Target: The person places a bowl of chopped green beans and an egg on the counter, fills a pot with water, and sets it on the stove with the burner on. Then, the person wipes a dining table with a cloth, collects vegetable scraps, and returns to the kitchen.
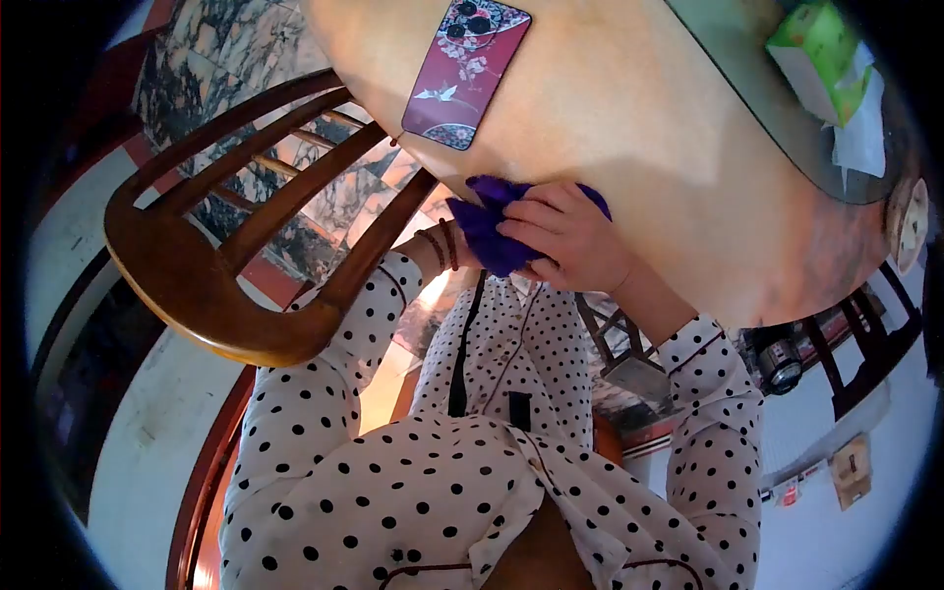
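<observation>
At the rounded edge of a wooden table (678, 187), the right hand (565, 234) reaches in with fingers curled, gripping a purple cloth (490, 234); the left hand (466, 248) meets it, mostly hidden, its closure unclear. A phone (462, 84) lies near, a tissue pack (824, 67) well apart.
</observation>
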`<state>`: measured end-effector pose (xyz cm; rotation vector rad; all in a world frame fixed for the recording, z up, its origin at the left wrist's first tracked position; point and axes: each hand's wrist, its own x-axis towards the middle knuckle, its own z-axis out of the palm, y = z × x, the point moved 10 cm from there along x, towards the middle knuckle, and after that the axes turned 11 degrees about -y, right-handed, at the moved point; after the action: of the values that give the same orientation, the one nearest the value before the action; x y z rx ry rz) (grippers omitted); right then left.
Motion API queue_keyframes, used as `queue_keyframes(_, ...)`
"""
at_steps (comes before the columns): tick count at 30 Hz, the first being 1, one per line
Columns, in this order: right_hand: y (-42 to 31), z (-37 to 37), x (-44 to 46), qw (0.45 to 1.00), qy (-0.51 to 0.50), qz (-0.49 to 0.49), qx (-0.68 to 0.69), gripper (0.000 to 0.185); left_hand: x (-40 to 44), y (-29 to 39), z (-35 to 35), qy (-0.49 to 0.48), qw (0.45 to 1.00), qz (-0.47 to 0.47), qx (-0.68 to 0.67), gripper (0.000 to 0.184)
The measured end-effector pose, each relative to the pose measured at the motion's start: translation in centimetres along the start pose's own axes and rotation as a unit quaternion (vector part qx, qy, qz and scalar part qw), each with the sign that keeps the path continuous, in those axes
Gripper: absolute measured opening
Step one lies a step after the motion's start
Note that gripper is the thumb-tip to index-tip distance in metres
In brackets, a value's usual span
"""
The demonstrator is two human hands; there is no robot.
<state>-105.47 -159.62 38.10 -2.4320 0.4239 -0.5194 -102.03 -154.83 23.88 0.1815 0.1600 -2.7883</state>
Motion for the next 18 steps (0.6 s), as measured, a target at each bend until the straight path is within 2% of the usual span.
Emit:
queue_keyframes(7, -1.2, 2.0, -0.1, 0.996, -0.070, -0.050, -0.027, 0.044, -0.2, -0.2, -0.4, 0.031, 0.999, -0.007, 0.016, 0.060)
queue_keyframes(10, -1.4, 2.9, -0.1, 0.996, -0.065, -0.053, -0.044, 0.048, -0.2, -0.1, -0.6, 0.037, 0.999, -0.004, 0.016, 0.059)
queue_keyframes(16, -0.9, 1.0, 0.4, 0.999, 0.040, 0.003, -0.010, 0.046, -0.4, 0.3, -1.3, 0.047, 0.999, 0.006, 0.023, 0.058)
queue_keyframes(18, 0.1, -0.4, 0.2, 0.993, 0.106, 0.041, 0.040, 0.042, -0.5, 0.5, -1.8, 0.050, 0.998, 0.011, 0.029, 0.057)
